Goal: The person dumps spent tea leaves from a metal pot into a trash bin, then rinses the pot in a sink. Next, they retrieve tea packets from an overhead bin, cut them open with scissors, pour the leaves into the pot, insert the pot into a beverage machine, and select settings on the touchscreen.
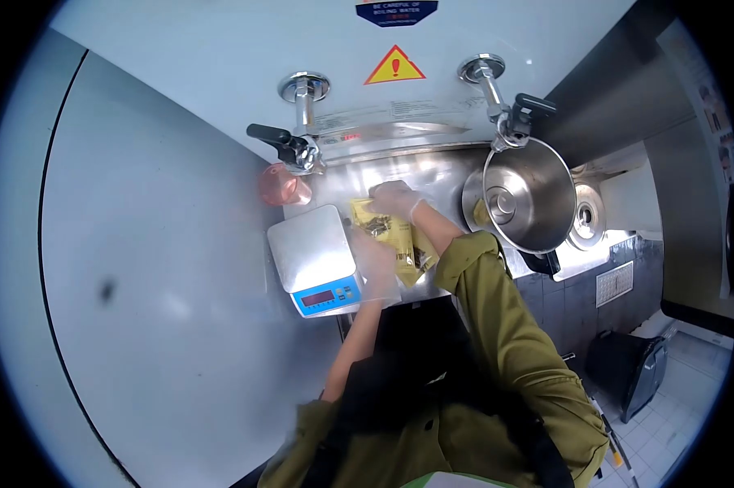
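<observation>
Centre of frame, right of the scale [311,248] | yellow packet [398,236] over the surface [344,180] | right grip [393,199] holding its top edge; left grip [372,259] blurred, cannot tell | best supported low, clear of scale

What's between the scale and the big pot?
In the head view, yellow packaging lies between the scale and the big pot, with the left hand and right hand at it.
</observation>
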`<action>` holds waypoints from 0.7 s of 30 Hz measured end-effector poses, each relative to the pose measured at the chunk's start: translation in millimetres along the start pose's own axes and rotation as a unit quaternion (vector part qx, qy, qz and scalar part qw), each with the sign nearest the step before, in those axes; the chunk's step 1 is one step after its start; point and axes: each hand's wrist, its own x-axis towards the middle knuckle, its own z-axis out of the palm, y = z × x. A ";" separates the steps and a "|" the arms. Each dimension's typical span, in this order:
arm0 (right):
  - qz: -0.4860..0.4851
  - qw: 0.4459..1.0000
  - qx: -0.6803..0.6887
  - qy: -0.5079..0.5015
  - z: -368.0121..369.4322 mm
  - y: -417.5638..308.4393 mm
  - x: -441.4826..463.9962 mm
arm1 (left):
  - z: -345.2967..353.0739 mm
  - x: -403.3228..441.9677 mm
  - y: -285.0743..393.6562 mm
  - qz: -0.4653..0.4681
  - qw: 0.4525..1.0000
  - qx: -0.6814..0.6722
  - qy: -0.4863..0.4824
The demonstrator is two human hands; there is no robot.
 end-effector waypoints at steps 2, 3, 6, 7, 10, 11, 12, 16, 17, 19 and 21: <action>-0.030 0.999 0.015 0.010 -0.6 3.5 -2.4 | -6.9 -0.9 3.6 -0.043 0.997 -0.031 -0.064; -0.062 0.997 0.004 0.045 -2.8 1.4 -6.2 | -7.3 0.8 2.9 -0.032 0.997 -0.030 -0.067; -0.106 0.970 0.113 0.186 -14.4 -3.6 -41.8 | -18.8 -2.7 -2.1 0.019 0.996 -0.061 -0.061; -0.113 0.949 0.170 0.238 -21.1 -4.5 -55.4 | -36.9 -5.8 2.9 0.045 0.993 -0.096 -0.043; -0.070 0.902 0.268 0.332 -21.7 6.8 -80.7 | -72.5 -2.0 11.3 0.049 0.982 -0.185 -0.011; -0.054 0.869 0.350 0.344 -21.8 6.6 -86.7 | -74.5 0.3 11.4 0.037 0.964 -0.263 0.001; -0.038 0.829 0.431 0.354 -25.3 2.0 -92.7 | -75.4 4.3 10.4 0.025 0.940 -0.339 0.012; -0.061 0.754 0.550 0.353 -10.6 12.8 -90.7 | -78.4 33.5 19.7 0.060 0.764 -0.621 -0.168; -0.037 0.733 0.589 0.338 -8.7 14.3 -91.6 | -85.2 40.2 25.4 0.092 0.766 -0.613 -0.169; 0.015 0.683 0.665 0.301 -15.7 4.6 -99.3 | -78.3 57.2 22.4 0.076 0.782 -0.587 -0.197; 0.019 0.744 0.611 0.269 8.0 30.8 -87.6 | -54.6 65.4 7.1 0.066 0.826 -0.524 -0.196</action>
